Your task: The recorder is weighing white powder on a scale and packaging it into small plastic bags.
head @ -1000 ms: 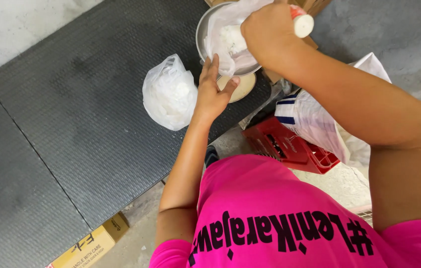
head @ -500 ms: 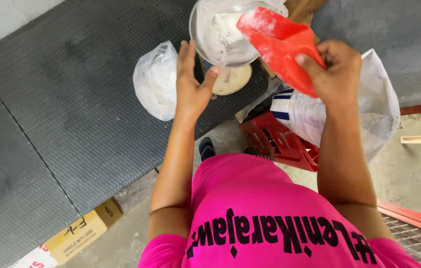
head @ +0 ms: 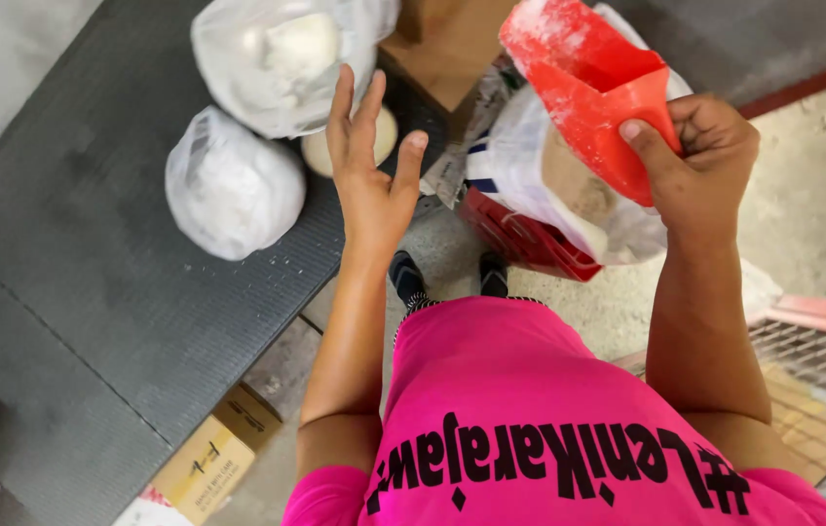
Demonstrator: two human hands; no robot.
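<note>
so, right hand (head: 700, 156) clamped round a red scoop (head: 583, 83), dusted white, raised over the open sack (head: 569, 185). left hand (head: 369, 170) spread, holding nothing, just beside the sack, near a tied plastic bag (head: 233, 185) on the dark mat (head: 92, 292).

Around the dark counter

A tied plastic bag (head: 233, 185) of white powder lies on the dark ribbed counter (head: 72, 292). A red crate (head: 520, 239) sits on the concrete floor (head: 803, 214), cardboard boxes (head: 204, 463) lie under the counter's edge, and a metal grate (head: 822, 360) shows at the right.
</note>
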